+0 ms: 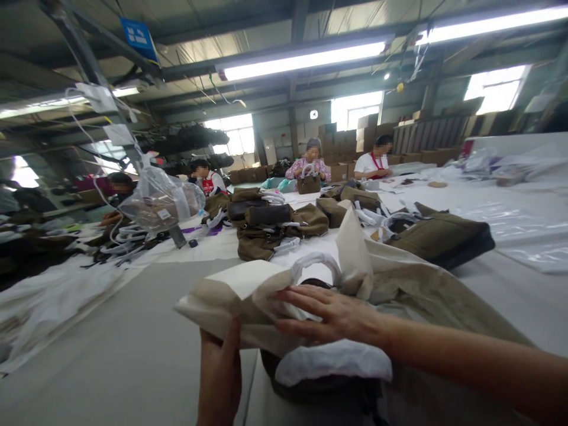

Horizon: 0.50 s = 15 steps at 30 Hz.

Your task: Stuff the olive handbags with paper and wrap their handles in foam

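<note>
Across the broad table (133,331), a pale, stiff-looking sheet (208,299) is lying partly over a dark bag (328,391) close to the person, with white-wrapped handles (332,362) showing on both sides. The right hand (331,313) is resting on the sheet, fingers extended rather than clenched, while the left hand (220,358) is gripping its near edge; if that grip is slipping or a handle is snagging, the sheet could be creasing or tearing.
</note>
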Each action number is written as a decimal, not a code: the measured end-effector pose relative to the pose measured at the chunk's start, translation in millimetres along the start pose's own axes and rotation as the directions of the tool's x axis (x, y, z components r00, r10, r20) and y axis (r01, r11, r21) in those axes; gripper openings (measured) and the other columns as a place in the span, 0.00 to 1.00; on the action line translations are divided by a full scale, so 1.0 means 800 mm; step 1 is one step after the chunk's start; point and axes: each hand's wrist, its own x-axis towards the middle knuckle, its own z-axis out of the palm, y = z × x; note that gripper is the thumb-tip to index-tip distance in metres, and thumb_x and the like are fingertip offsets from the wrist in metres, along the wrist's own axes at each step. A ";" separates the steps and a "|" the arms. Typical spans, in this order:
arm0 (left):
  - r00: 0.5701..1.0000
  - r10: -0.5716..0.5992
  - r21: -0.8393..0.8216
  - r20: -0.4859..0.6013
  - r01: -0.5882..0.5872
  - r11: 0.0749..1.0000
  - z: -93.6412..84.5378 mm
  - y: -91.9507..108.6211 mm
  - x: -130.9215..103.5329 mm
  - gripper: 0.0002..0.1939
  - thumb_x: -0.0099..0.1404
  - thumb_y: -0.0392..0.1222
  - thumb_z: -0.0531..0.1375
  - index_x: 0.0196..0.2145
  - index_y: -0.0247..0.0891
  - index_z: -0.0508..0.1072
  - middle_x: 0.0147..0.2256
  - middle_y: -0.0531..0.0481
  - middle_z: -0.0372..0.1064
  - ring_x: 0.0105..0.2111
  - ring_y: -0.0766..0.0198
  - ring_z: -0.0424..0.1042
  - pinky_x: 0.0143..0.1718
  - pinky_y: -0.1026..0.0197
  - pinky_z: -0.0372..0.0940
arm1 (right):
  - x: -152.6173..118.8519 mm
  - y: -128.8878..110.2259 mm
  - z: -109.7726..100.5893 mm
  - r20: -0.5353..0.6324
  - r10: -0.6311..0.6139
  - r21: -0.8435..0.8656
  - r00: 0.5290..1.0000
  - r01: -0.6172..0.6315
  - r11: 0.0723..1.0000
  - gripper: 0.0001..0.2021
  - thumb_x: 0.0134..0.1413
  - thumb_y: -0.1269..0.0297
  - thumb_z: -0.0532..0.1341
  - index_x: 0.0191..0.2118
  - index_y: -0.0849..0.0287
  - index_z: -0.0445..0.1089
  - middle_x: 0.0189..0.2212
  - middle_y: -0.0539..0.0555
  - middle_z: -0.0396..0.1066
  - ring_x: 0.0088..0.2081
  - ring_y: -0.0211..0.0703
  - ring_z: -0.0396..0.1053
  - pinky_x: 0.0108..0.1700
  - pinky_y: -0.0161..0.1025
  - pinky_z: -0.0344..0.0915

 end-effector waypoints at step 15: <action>0.992 -0.114 0.121 -0.062 0.121 0.985 -0.003 0.031 -0.019 0.20 0.65 0.50 0.62 0.51 0.38 0.74 0.51 0.39 0.74 0.51 0.45 0.73 0.51 0.45 0.70 | -0.036 -0.004 0.002 -0.171 0.172 0.344 0.970 -0.105 0.933 0.34 0.64 0.61 0.64 0.72 0.51 0.53 0.69 0.66 0.56 0.67 0.52 0.61 0.63 0.45 0.66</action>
